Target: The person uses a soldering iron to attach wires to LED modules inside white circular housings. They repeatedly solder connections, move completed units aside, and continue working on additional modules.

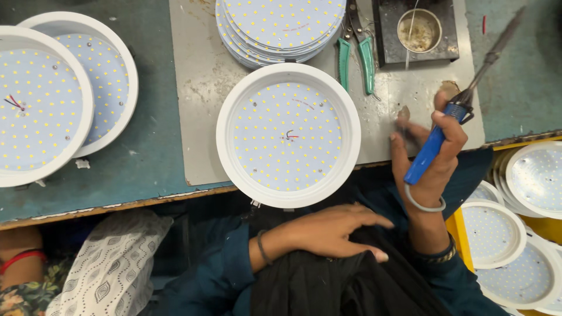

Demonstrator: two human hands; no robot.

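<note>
My right hand (pixel 430 155) is shut on a blue-handled soldering iron (pixel 436 137), whose dark tip points up and to the right past the grey mat's edge. My fingertips rest on the grey mat (pixel 199 88). Left of that hand, a round white-framed lamp with a dotted LED disc (pixel 287 134) lies flat at the table's front edge, short red and blue wires at its centre. My left hand (pixel 331 231) lies flat on black cloth in my lap, fingers spread, holding nothing.
A stack of LED discs (pixel 281 26) sits at the back, with green-handled cutters (pixel 366 58) and a small metal cup (pixel 418 29) to its right. Two more lamps (pixel 58 99) lie at the left. Several lamps (pixel 497 234) fill a yellow bin at right. Another person's arm (pixel 17 257) shows at bottom left.
</note>
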